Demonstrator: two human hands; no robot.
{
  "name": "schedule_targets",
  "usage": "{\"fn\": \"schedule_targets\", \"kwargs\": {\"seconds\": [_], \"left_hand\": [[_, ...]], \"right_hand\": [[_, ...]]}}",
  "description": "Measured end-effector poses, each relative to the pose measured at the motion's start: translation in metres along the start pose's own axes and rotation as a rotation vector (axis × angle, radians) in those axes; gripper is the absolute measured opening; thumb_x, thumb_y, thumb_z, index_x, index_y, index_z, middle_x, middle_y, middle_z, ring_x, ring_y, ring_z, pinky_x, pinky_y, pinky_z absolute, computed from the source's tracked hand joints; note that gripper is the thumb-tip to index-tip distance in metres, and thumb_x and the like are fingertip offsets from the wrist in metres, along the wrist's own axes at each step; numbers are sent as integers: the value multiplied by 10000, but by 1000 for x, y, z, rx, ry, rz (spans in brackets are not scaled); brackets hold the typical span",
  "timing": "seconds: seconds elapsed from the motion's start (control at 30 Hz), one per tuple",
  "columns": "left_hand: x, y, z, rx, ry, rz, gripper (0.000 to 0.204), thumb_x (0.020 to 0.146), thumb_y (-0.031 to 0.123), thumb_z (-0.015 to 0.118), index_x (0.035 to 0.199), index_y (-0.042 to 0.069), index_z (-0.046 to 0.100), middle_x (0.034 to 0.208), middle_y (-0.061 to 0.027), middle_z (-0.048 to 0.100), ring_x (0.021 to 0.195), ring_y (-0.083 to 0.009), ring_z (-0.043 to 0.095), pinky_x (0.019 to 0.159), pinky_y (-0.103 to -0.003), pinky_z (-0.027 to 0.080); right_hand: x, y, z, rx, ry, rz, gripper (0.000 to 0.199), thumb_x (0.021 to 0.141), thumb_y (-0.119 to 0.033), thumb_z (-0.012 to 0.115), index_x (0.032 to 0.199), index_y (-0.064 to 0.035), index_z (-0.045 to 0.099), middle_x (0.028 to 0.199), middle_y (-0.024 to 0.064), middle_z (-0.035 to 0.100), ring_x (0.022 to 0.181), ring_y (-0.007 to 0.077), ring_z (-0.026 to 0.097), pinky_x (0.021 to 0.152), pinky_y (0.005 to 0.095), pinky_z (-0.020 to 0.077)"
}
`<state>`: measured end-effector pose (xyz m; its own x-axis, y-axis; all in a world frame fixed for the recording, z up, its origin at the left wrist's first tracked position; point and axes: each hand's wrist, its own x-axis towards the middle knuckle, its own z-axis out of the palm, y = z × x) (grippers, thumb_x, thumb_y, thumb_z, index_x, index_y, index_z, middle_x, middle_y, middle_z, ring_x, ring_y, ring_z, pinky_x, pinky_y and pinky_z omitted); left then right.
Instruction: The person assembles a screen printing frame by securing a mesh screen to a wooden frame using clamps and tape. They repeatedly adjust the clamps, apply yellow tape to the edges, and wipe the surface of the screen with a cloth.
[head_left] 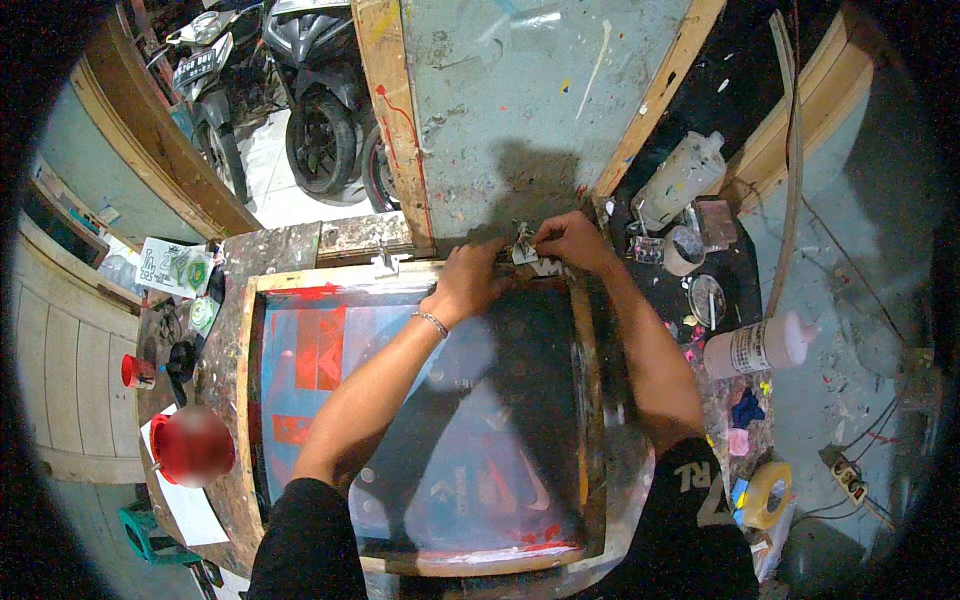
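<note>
A screen printing frame (590, 400) with a wooden border and red-stained mesh lies on the worktable in front of me. At its far edge stands a metal hinge clamp (522, 246). My right hand (578, 242) pinches at the clamp from the right, its fingertips close together. From the left, my left hand (472, 278) reaches over the frame's far rail, fingers curled against the clamp's side; its fingertips are partly hidden. A second hinge clamp (384, 262) sits on the same rail farther left, with neither hand on it.
On the left of the table are a red tub (190, 447), a small red cup (138, 371) and printed sheets (175, 268). Along the right stand a pale bottle (760, 344), a stained white container (682, 180) and a tape roll (766, 495). Motorbikes (318, 110) stand beyond the doorway.
</note>
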<state>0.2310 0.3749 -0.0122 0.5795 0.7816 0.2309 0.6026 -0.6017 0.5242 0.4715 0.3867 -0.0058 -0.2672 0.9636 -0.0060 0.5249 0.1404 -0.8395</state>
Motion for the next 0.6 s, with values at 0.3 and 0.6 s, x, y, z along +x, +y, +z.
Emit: {"fn": "schedule_targets", "kwargs": {"seconds": [0.3,0.6], "left_hand": [[2,-2,3,30,-14,37,628,786,217,741,1356,112,497,1109,-187,660,1078,-383,589,891,-487,446],[0,9,1,144,-42,0,588,809,221,723,1350,122,512,1123,-178,658,1121,-397,562,923,-487,423]], "right_hand": [[-2,-7,-5,32,-63,19,163,807,-43,694,960,0,728,849,36,715,772,103,634,732,279,513],[-17,-18,-8,48,-231,-6,503,767,-102,760,1240,-15,611,1087,65,680,975,163,621,898,316,482]]}}
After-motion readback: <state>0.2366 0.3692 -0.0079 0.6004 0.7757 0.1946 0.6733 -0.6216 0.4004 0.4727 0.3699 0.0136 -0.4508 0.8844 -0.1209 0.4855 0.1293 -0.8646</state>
